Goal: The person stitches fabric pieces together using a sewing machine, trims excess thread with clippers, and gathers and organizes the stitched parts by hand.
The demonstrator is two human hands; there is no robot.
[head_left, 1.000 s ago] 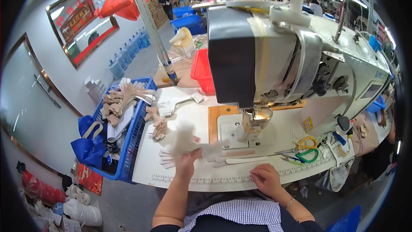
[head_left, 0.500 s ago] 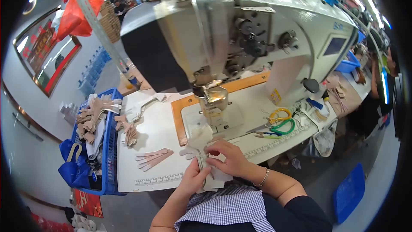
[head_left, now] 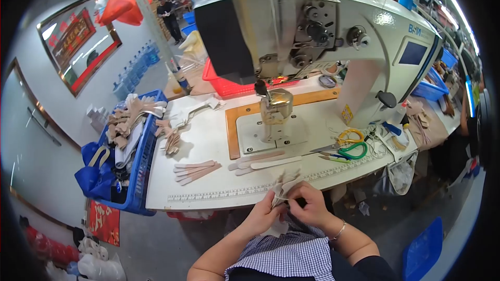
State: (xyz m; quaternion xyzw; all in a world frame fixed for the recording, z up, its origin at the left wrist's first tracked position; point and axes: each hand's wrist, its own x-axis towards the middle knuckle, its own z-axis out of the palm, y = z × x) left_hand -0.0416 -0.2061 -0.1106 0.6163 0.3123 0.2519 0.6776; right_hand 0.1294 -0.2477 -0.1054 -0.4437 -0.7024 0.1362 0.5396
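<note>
A bundle of pale fabric pieces (head_left: 286,180) stands up from my left hand (head_left: 264,212), whose fingers are wrapped around its lower part. My right hand (head_left: 310,205) is close against it, its fingers pinched on a thin white band (head_left: 282,198) that crosses the bundle. More pale cloth (head_left: 278,228) hangs below my hands, over the checked apron. Beyond them, long narrow beige and white strips (head_left: 268,162) lie on the sewing machine table (head_left: 208,196). Another fan of strips (head_left: 196,171) rests to the left.
The sewing machine (head_left: 312,36) stands behind my hands. Scissors with a green handle (head_left: 357,150) lie to the right. A blue basket (head_left: 141,177) of cut fabric pieces adjoins the table's left edge. A printed ruler scale (head_left: 224,192) runs along the front. Another person (head_left: 169,18) stands far back.
My hands have shifted right and toward the table's front edge, and the bundle's top now shows more clearly. The whole view has shifted, uncovering the strips by the machine.
</note>
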